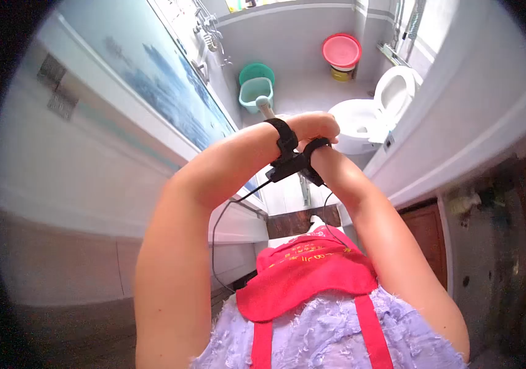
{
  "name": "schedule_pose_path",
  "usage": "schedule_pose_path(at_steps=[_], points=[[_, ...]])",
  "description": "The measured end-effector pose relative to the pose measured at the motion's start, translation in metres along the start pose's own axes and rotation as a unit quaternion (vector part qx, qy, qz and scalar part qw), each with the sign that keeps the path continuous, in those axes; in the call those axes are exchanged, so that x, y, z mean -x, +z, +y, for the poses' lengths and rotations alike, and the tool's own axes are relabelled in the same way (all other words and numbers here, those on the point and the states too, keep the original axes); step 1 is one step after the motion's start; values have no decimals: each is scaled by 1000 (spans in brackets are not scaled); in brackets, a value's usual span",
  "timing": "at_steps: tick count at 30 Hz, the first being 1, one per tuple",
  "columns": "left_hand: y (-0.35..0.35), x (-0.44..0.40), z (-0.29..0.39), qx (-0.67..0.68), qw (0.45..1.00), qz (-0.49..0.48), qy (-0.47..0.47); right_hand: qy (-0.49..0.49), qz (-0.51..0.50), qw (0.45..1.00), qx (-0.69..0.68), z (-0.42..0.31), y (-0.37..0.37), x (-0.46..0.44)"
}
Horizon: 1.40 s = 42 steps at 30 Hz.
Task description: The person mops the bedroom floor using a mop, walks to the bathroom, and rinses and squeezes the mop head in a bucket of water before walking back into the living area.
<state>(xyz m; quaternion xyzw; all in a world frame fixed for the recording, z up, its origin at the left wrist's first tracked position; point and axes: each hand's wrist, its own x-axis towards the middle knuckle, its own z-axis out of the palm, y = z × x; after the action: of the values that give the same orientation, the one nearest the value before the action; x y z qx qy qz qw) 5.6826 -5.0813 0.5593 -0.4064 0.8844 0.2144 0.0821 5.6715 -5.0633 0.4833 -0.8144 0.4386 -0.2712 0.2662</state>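
My left hand (315, 126) reaches across in front of me, bent at the wrist, with its fingers curled down and mostly out of sight. My right hand (305, 146) is close beneath it, largely covered by the left hand and wrist. A pale rod with a rounded knob end (263, 103) sticks out beyond my left forearm; its lower part is hidden, and I cannot tell which hand has it. Black straps with small boxes (287, 166) sit on both wrists, and thin cables run from them.
Ahead is a bathroom doorway with a raised brown threshold (297, 223). A white toilet (361, 117) with its lid up stands at right. Green basins (255, 91) and a red basin (342, 50) over a yellow bucket (341, 74) are at the back. A blue patterned door (152, 74) is at left.
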Motion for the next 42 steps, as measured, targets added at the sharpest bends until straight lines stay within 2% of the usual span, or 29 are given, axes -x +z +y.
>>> schedule_pose_path(at_steps=[1,2,3,5,11,12,13,14,15,16,17,18,20,22,23,24,25,27,29,30,31,33,34,36,39,42], points=[[-17,-5,6,-5,982,-51,-184,-2,-4,1000,-2,6,-5,-17],[-37,16,-7,9,991,54,121,-8,-7,1000,-2,13,-7,-36],[-66,8,16,-61,992,-80,-73,-16,-10,1000,-2,17,-9,-52],[-73,-17,-9,-134,982,-109,-72,-28,-16,999,-2,27,-10,-81],[-119,-61,-67,-127,967,-172,-141,-38,-22,999,28,54,-7,-175],[-127,-66,-85,-9,984,-48,-170,-28,-18,998,46,60,-10,-196],[-133,-63,-108,110,972,77,-195,-18,-14,998,65,67,-10,-214],[-140,-59,-128,226,929,199,-214,3,-7,996,93,73,-11,-234],[-145,-53,-146,371,850,315,-203,32,-6,993,111,81,-14,-253],[-141,-53,-174,433,757,464,-158,65,-10,993,97,87,-17,-274],[-137,-49,-209,479,670,560,-94,96,-18,993,64,94,-23,-291],[-145,-28,-217,533,592,594,-110,157,-41,985,-52,99,-32,-305],[-134,-13,-279,677,481,538,-145,121,-57,984,-115,108,-41,-340],[-102,-23,-365,866,338,336,-152,87,-94,972,-198,109,-42,-364],[-95,-34,-378,889,302,294,-181,59,-119,964,-230,111,-43,-376],[-90,-45,-388,907,267,252,-207,24,-160,970,-181,109,-46,-388],[-88,-56,-398,911,277,199,-231,-70,-158,977,-125,91,-55,-393],[-83,-79,-415,944,231,78,-221,-164,-162,966,-119,88,-46,-405],[-76,-104,-417,926,289,192,-146,-175,-146,971,-71,73,-52,-402],[-84,-114,-423,955,187,150,-176,-119,-186,970,-97,70,-57,-404],[-58,-135,-444,949,265,136,-103,-120,-208,969,-55,65,-65,-406],[-83,-147,-435,949,203,209,-121,-218,-165,962,-12,78,-71,-418],[-92,-153,-433,945,171,244,-132,-166,-171,969,-65,78,-79,-424],[-76,-173,-475,949,151,238,-144,-54,-189,967,-165,78,-100,-431],[-92,-197,-502,937,128,290,-146,-45,-145,978,-140,126,-115,-446],[-96,-222,-530,931,93,323,-140,42,-142,972,-184,181,-121,-454]])
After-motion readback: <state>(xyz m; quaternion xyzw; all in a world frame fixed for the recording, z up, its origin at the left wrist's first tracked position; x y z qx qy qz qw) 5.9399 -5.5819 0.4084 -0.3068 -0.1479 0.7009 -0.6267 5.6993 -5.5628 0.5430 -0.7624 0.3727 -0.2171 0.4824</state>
